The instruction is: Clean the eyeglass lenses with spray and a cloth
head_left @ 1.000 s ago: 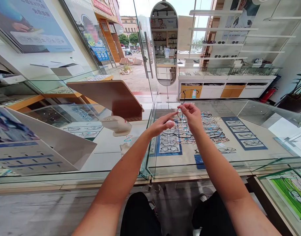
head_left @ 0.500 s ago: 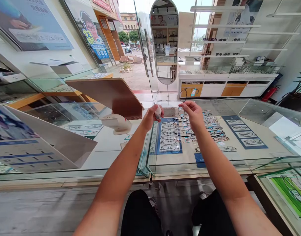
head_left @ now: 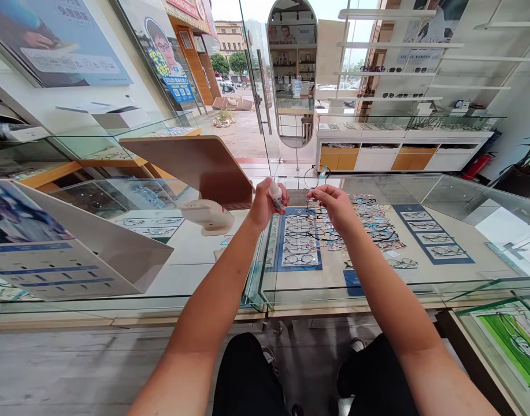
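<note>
A small white bottle is wrapped in the fingers of my left hand, its tip pointing up. My right hand pinches a thin dark-framed pair of glasses just to the right of the bottle, not touching it. One lens rim of the glasses stands above my fingertips, with a small light blue tag on it. Behind and below my right hand, many pairs of glasses lie in rows in the glass display case. A blue tray of glasses lies below my hands.
A brown-backed board and a cream-coloured device stand to the left. A folded calendar stand is at the near left. Another blue strip of glasses lies at the right. An oval mirror stands ahead by a glass door.
My right hand has moved slightly left, bringing the glasses nearer the bottle and turning them. My left hand has tilted the bottle so that its tip points up.
</note>
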